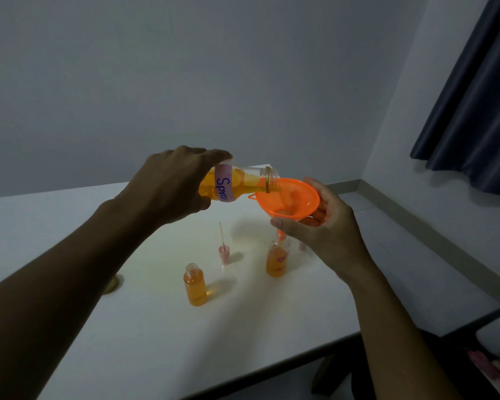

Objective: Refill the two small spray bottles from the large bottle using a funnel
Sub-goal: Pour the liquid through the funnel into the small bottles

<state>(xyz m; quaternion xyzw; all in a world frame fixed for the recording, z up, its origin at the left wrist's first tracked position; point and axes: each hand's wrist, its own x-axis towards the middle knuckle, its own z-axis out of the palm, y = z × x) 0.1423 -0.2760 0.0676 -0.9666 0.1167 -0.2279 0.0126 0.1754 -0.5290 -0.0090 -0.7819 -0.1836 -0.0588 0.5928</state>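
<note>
Left hand (168, 183) grips one tipped large bottle (237, 183), right hand (324, 226) clasps one funnel (289, 197); two small bottles (195, 287) (276, 261) on counter (156, 327).

Orange funnel (289, 197), amber-filled large bottle (237, 183) with pink label (224, 183), white table (156, 342), navy curtain (479, 96)
</note>
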